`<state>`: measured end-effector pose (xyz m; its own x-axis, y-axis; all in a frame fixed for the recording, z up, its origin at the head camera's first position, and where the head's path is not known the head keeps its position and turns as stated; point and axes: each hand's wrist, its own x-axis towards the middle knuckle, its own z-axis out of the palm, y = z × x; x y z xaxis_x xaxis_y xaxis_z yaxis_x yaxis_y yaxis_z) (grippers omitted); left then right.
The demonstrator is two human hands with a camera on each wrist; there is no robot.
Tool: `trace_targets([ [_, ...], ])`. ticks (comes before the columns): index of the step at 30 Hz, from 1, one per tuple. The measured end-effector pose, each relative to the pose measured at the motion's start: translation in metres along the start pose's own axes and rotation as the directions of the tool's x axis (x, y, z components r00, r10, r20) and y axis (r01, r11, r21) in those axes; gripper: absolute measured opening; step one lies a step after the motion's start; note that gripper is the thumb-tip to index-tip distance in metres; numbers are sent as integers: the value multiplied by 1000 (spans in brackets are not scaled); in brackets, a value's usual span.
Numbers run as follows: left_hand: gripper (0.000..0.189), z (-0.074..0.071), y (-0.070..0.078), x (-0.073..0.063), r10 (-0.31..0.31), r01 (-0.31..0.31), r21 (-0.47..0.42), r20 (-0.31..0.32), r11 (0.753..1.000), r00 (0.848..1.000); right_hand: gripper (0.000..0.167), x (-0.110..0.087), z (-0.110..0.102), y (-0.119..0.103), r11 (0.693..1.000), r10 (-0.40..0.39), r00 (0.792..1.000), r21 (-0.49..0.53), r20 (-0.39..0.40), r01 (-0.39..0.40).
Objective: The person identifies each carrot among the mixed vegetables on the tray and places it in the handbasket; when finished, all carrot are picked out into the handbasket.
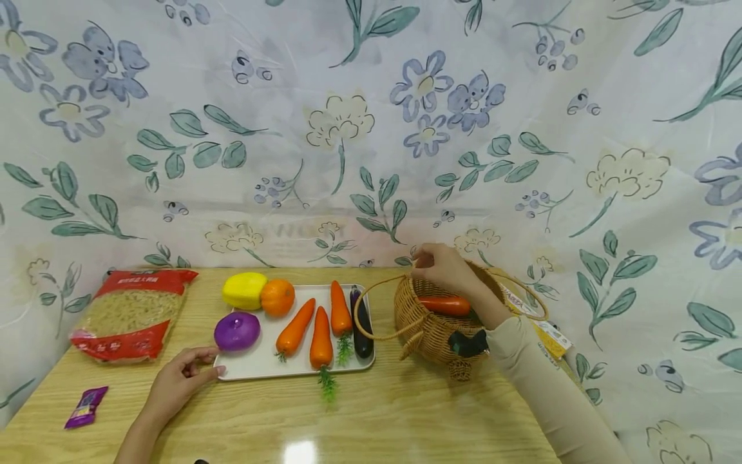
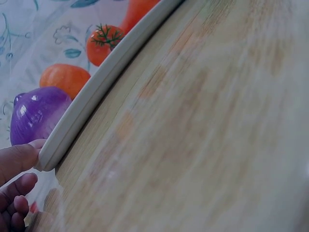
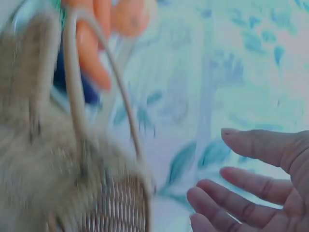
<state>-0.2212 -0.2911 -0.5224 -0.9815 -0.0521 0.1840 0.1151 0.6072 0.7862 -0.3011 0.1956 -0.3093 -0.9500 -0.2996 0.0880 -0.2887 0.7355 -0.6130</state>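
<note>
My left hand holds the front left corner of a white tray between thumb and finger. On the tray lie a purple onion, a yellow fruit, an orange, three carrots and a dark eggplant. My right hand is over the wicker basket. In the right wrist view its fingers are spread, with nothing between them. Inside the basket shows an orange-red carrot, partly hidden by the basket wall and my arm.
A red bag of pasta lies at the left, with a small purple packet before it. The basket's looped handles stick out sideways, one close to the eggplant. A yellow-white package is behind the basket. A floral cloth hangs behind the table.
</note>
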Motion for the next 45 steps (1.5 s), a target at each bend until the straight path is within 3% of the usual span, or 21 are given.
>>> trace_targets([
  [10,40,-1,1,0,-4,4,-10,0,1000,1000,33,-16,54,-35,991,-10,1000,131,-4,10],
  [17,39,-1,0,0,5,-5,-23,0,1000,1000,28,-20,94,-35,970,-23,1000,243,12,20],
  [21,40,-1,0,0,-5,5,-20,-2,1000,1000,27,-21,118,-32,955,-72,997,289,8,66],
  [28,40,-2,2,0,-12,12,-21,12,1000,1000,31,-25,156,-34,933,-111,991,352,73,78],
  [33,39,-1,2,0,-5,5,-15,3,1000,1000,38,-29,181,-38,946,-94,994,317,53,72],
  [38,38,1,0,2,3,-3,-18,-8,1000,1000,46,-30,202,-38,973,-59,998,222,-20,62],
  [45,36,0,-1,0,6,-6,-19,-17,1000,1000,49,-28,224,-38,983,-14,993,182,-119,35],
])
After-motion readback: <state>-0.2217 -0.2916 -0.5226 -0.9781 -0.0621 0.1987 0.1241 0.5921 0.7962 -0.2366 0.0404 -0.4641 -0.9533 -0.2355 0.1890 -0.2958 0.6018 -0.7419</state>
